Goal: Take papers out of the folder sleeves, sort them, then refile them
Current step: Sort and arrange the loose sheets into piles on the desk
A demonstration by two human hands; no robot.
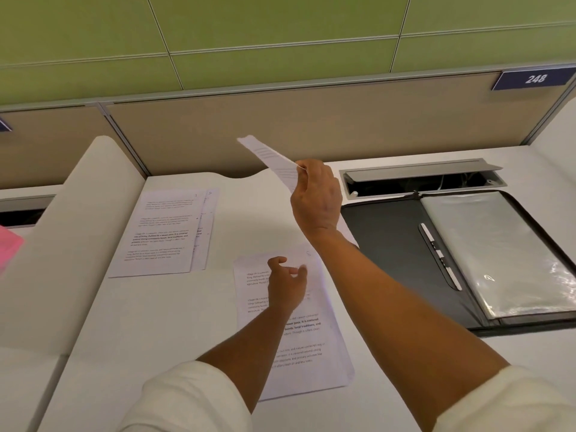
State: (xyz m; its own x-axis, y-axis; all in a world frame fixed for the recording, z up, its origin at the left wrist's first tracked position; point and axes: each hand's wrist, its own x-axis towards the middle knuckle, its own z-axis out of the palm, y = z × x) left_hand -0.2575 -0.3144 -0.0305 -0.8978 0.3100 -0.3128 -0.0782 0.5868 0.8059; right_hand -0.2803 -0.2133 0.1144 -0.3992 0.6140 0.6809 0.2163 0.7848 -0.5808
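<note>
At the far left edge of the bench I see a pink thing, cut off by the frame, too little of it to name. Next comes a stack of printed papers, lying flat, long axis running away from me toward the partition, with a second sheet's edge peeking out on its right side. Nearer me, in the middle, lies another printed sheet, long axis likewise front to back, tilted slightly. My left hand hovers over its upper part, fingers loosely curled, gripping nothing that I can see; whether it touches the paper I cannot tell. Above it my right hand pinches a single sheet by one edge, held in the air; I see it nearly edge-on, long axis slanting up and to the left, free end pointing toward the partition. Right of that lies the open black folder, its clear sleeves flat on the right half, just in front of an open cable tray.

I judge the sorting half done. The risks: a sheet pinched at one edge may sag, fold or slip free; laid carelessly, it could land on the wrong stack or skew the pile.
</note>
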